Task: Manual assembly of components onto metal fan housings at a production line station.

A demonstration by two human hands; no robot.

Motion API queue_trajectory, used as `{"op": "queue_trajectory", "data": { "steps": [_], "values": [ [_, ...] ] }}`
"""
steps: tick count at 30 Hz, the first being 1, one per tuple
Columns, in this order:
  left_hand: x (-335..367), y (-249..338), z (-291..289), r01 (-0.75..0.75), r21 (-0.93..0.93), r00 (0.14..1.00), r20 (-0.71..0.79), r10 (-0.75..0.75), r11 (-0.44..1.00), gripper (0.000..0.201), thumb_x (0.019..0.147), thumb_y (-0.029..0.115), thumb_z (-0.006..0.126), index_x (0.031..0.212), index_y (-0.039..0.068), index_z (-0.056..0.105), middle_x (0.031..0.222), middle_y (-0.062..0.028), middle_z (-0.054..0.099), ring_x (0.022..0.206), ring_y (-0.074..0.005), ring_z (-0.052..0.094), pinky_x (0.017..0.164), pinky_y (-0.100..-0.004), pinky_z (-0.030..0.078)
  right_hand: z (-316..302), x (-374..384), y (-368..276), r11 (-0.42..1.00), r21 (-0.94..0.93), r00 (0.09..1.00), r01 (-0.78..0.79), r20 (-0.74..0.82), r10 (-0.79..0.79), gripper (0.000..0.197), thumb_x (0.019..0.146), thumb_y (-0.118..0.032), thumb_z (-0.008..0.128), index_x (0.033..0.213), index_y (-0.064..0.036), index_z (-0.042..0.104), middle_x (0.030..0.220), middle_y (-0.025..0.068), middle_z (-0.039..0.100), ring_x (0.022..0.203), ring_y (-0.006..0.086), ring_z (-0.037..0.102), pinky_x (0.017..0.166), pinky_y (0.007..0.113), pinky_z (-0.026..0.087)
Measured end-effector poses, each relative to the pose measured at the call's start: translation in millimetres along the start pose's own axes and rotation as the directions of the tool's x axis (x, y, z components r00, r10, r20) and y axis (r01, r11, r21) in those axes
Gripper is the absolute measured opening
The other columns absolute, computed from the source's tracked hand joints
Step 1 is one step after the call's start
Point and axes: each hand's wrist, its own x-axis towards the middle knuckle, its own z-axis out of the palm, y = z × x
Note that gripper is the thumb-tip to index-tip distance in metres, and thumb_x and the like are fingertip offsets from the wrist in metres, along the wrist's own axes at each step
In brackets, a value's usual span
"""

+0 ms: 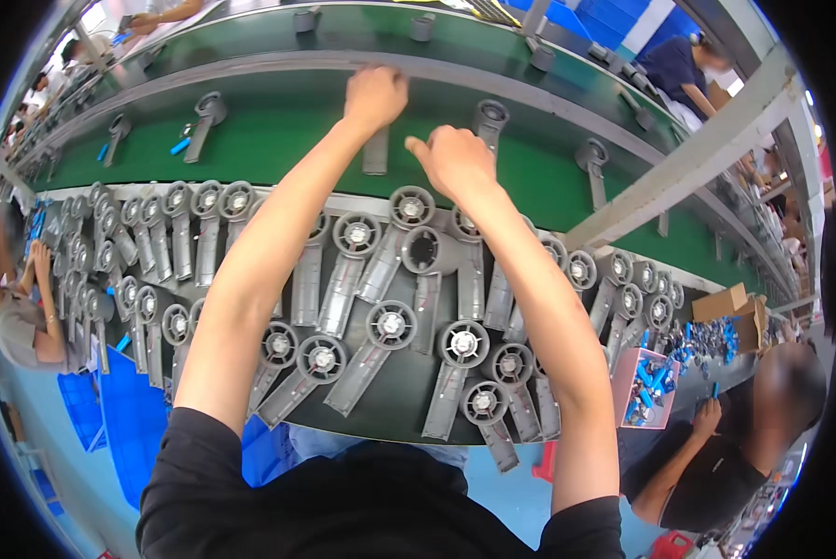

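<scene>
My left hand reaches far over the green conveyor belt, its fingers curled over the round head of a grey handheld fan housing. Below the hand the flat handle of that fan housing sticks out toward me. To the right, my right hand hovers over the belt with its thumb spread away; I see nothing in it, and its fingertips are partly hidden. Just beyond it another grey fan housing lies on the belt. Below my forearms, several grey fan halves with spoked round heads cover the dark worktable.
More fan housings lie along the belt. A slanted grey metal post rises at right. A pink bin holds blue and dark small parts, beside cardboard boxes. Co-workers sit at the left and right. Blue crates stand lower left.
</scene>
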Motion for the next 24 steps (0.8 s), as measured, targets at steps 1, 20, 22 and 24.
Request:
{"op": "queue_trajectory", "data": {
  "steps": [1,20,22,24],
  "values": [
    [11.0,13.9,15.6,-0.012,-0.106,0.984,0.175,0.031,0.994,0.046,0.089,0.044,0.061,0.112,0.005,0.071,0.126,-0.0236,0.063,0.120,-0.0396,0.056,0.102,-0.0476,0.045,-18.9,-21.2,9.7,1.000,-0.002,1.000,0.003,-0.006,-0.003,0.048,0.092,-0.048,0.061,0.097,-0.0025,0.074,0.091,0.0221,0.072,0.090,0.0420,0.069,0.082,0.050,0.054],
    [-56.2,147.8,-101.7,-0.185,-0.309,0.964,0.125,0.233,0.933,0.065,0.077,0.023,0.080,0.134,0.002,0.057,0.126,-0.0189,0.064,0.116,-0.0300,0.063,0.098,-0.0356,0.047,-110.5,-343.7,311.5,0.798,-0.083,0.666,-0.597,-0.605,0.436,0.046,0.083,-0.043,0.075,0.103,-0.0010,0.071,0.089,0.0154,0.073,0.082,0.0302,0.069,0.079,0.038,0.052],
    [-99.5,162.0,-153.0,-0.229,-0.335,0.955,0.106,0.278,0.914,0.060,0.076,0.018,0.080,0.130,0.002,0.059,0.124,-0.0167,0.065,0.114,-0.0280,0.063,0.099,-0.0353,0.046,-103.1,-334.5,324.4,0.802,-0.083,0.695,-0.592,-0.557,0.455,0.042,0.082,-0.036,0.076,0.106,-0.0019,0.071,0.089,0.0155,0.073,0.083,0.0314,0.070,0.078,0.039,0.052],
    [-143.7,179.7,-193.1,-0.310,-0.273,0.930,0.113,0.351,0.910,0.056,0.074,0.013,0.082,0.125,0.001,0.062,0.122,-0.0163,0.066,0.113,-0.0282,0.063,0.099,-0.0352,0.046,-99.1,-345.5,350.2,0.825,-0.085,0.719,-0.559,-0.545,0.431,0.030,0.085,-0.026,0.071,0.106,-0.0057,0.071,0.088,0.0142,0.073,0.086,0.0335,0.070,0.078,0.043,0.053]
  ]
}}
